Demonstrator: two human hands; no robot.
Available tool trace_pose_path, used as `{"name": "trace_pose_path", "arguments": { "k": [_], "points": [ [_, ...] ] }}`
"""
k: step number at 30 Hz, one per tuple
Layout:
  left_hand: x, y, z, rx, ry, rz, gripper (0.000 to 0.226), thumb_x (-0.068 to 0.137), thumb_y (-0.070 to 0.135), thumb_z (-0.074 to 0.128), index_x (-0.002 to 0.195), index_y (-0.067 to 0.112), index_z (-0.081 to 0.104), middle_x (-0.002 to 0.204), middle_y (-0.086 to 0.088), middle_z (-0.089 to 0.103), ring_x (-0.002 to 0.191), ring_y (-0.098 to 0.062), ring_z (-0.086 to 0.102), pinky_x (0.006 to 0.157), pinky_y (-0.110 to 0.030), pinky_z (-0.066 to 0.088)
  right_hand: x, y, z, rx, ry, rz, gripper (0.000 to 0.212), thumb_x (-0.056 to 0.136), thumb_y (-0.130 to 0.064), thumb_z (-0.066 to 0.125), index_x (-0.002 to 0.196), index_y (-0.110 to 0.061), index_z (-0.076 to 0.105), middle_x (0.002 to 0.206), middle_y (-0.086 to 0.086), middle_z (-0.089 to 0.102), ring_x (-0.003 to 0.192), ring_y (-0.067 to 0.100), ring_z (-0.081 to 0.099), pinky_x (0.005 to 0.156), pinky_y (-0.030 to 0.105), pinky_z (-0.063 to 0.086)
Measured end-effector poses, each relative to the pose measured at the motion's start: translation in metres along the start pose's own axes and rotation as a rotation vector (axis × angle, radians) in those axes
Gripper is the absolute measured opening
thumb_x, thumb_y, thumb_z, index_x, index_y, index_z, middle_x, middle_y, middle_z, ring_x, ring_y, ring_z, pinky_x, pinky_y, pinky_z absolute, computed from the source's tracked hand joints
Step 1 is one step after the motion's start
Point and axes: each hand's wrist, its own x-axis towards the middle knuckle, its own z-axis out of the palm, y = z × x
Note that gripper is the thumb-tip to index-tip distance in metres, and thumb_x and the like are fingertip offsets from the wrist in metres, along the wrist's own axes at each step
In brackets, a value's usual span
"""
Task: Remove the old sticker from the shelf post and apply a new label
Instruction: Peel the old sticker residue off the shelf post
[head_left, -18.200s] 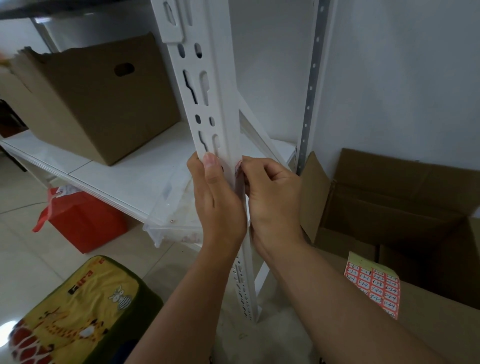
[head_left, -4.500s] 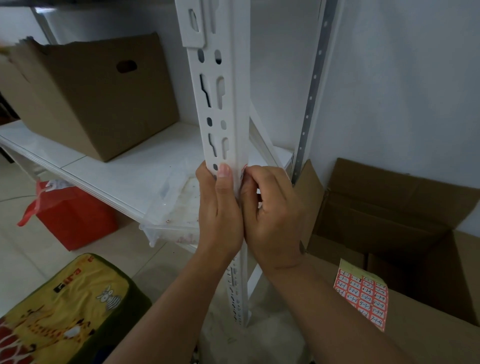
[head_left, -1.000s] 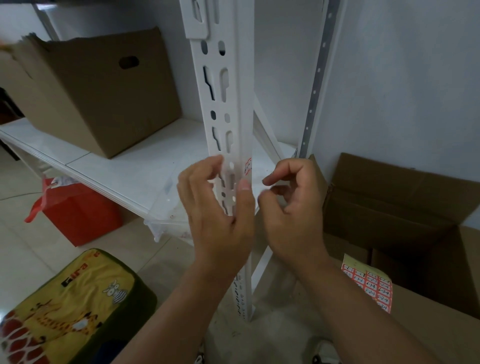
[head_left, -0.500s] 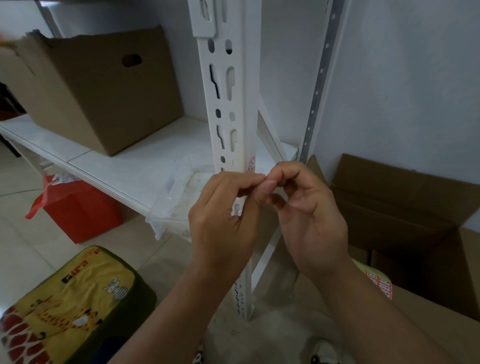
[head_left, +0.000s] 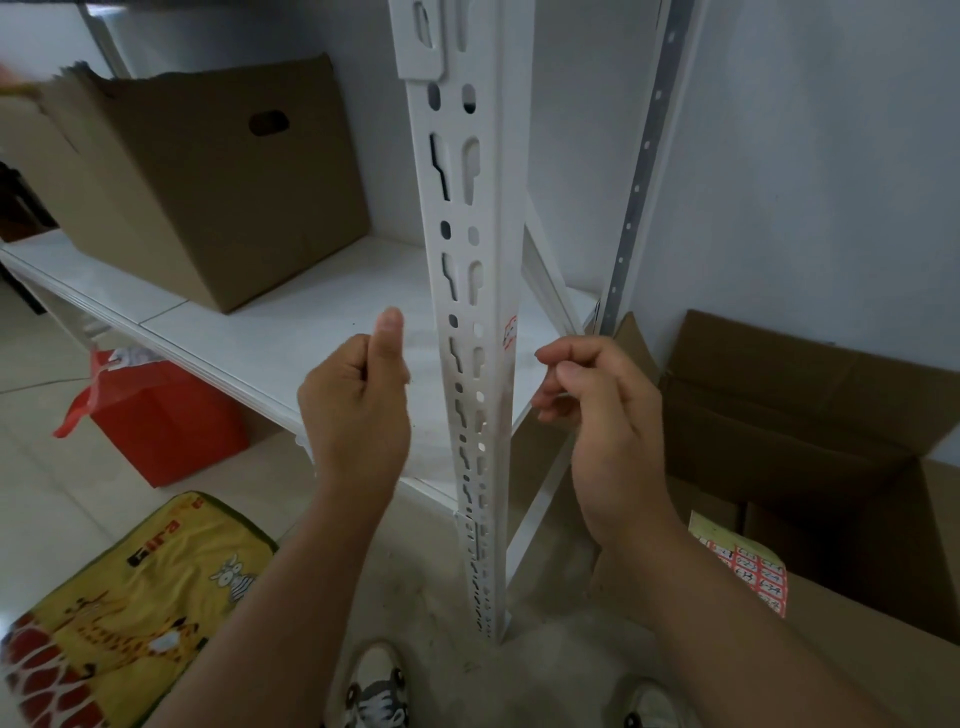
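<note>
The left hand (head_left: 358, 410) hangs curled with thumb raised, holding nothing, left of the white shelf post (head_left: 470, 291). The right hand (head_left: 597, 410), right of the post, has fingertips pinched together; whether they hold anything I cannot tell. A torn red sticker (head_left: 510, 332) clings to the post's edge between them.

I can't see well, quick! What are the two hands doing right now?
Left hand: curled in a fist, thumb up, holding nothing.
Right hand: fingers curled together; cannot tell if it pinches anything.

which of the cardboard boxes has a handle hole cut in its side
The brown cardboard box on the white shelf, left of the post: an oval handle hole shows high on its side. The open cardboard box on the floor at right shows only spread flaps.
</note>
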Motion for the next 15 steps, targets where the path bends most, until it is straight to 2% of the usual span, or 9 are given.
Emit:
{"name": "trace_pose_path", "arguments": {
  "k": [3,5,7,8,10,12,14,15],
  "points": [
    [0.017,-0.020,-0.004,0.099,-0.080,-0.117,0.058,0.099,0.048,0.042,0.052,0.014,0.037,0.046,0.004,0.036,0.044,-0.011,0.032,0.052,-0.030,0.035,0.001,0.004,0.002,-0.072,-0.001,-0.015,0.017,0.085,-0.020,0.045,0.090,-0.021,0.062,0.073,-0.009,0.061,0.070,0.012,0.057,0.061,0.019,0.049],
    [0.025,-0.034,-0.001,0.248,-0.146,-0.163,0.048,0.103,0.044,0.035,0.066,0.012,0.041,0.060,0.000,0.041,0.053,-0.014,0.035,0.055,-0.030,0.033,0.001,0.008,0.005,-0.147,-0.012,-0.057,0.016,0.087,-0.021,0.047,0.096,-0.027,0.059,0.082,-0.001,0.060,0.075,0.017,0.056,0.064,0.023,0.049],
    [0.032,-0.048,0.003,0.372,-0.193,-0.226,0.036,0.105,0.036,0.032,0.085,0.010,0.045,0.077,-0.004,0.047,0.064,-0.013,0.041,0.055,-0.029,0.033,0.001,0.012,0.009,-0.221,-0.010,-0.122,0.017,0.090,-0.020,0.048,0.103,-0.026,0.057,0.094,0.001,0.058,0.085,0.012,0.057,0.068,0.017,0.049],
    [0.034,-0.053,0.005,0.417,-0.227,-0.257,0.034,0.105,0.035,0.032,0.088,0.008,0.046,0.080,-0.005,0.048,0.066,-0.014,0.043,0.055,-0.028,0.033,0.002,0.013,0.010,-0.258,0.001,-0.164,0.019,0.092,-0.019,0.048,0.108,-0.022,0.058,0.099,0.001,0.059,0.090,0.008,0.057,0.070,0.012,0.048],
    [0.037,-0.062,0.010,0.526,-0.292,-0.284,0.045,0.104,0.039,0.033,0.080,0.004,0.050,0.074,-0.007,0.053,0.065,-0.019,0.049,0.054,-0.029,0.032,0.004,0.016,0.012,-0.344,0.034,-0.262,0.024,0.095,-0.017,0.048,0.116,-0.013,0.060,0.105,0.002,0.061,0.093,-0.001,0.057,0.071,0.005,0.045],
    [0.039,-0.069,0.013,0.623,-0.344,-0.295,0.058,0.103,0.046,0.033,0.068,0.003,0.051,0.067,-0.009,0.055,0.064,-0.022,0.052,0.054,-0.030,0.033,0.005,0.017,0.013,-0.414,0.058,-0.363,0.025,0.096,-0.012,0.049,0.118,-0.008,0.061,0.104,0.003,0.064,0.091,-0.001,0.058,0.072,0.004,0.044],
    [0.040,-0.074,0.015,0.697,-0.351,-0.278,0.054,0.104,0.043,0.031,0.067,0.008,0.047,0.069,-0.008,0.054,0.071,-0.026,0.055,0.061,-0.033,0.039,0.005,0.019,0.014,-0.473,0.083,-0.446,0.025,0.096,-0.009,0.050,0.118,-0.006,0.062,0.101,0.004,0.067,0.088,0.002,0.060,0.074,0.005,0.045],
    [0.040,-0.077,0.017,0.715,-0.345,-0.266,0.044,0.104,0.038,0.034,0.075,0.009,0.049,0.080,-0.009,0.056,0.081,-0.028,0.056,0.069,-0.036,0.042,0.005,0.020,0.014,-0.501,0.098,-0.477,0.025,0.096,-0.010,0.051,0.117,-0.005,0.063,0.101,0.005,0.068,0.088,0.004,0.060,0.075,0.006,0.046]
  ]
}}
